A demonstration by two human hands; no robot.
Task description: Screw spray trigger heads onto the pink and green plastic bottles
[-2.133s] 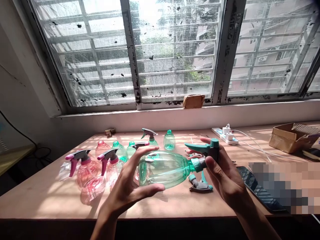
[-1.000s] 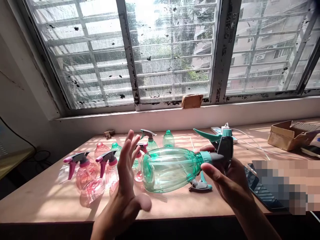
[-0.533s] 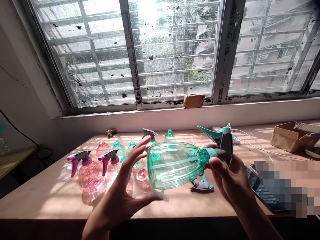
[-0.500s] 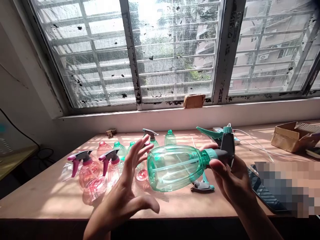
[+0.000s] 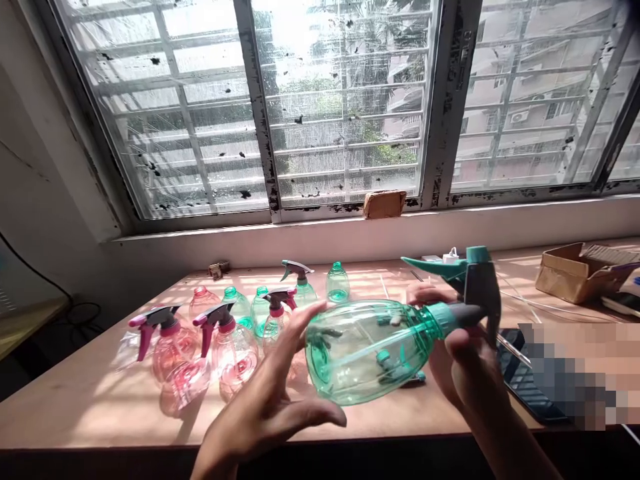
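I hold a clear green spray bottle [image 5: 367, 350] sideways above the wooden table [image 5: 100, 400]. Its teal and grey trigger head [image 5: 470, 293] points right and is screwed on the neck. My right hand [image 5: 467, 373] is closed round the neck and trigger head. My left hand [image 5: 273, 407] is open with fingers spread, its fingertips touching the bottle's base and side. A loose teal and grey trigger head [image 5: 413, 379] lies on the table behind the bottle, mostly hidden by it.
Several pink spray bottles [image 5: 173, 347] and green bottles [image 5: 337, 283] stand or lie at the table's back left. A phone [image 5: 520, 380] lies at right, a cardboard box [image 5: 575, 273] and a power strip [image 5: 450, 257] further back. A barred window runs behind.
The bottle has shifted slightly right and lower in my right hand. My left hand, which opened away from the bottle a second ago, has come back to its base.
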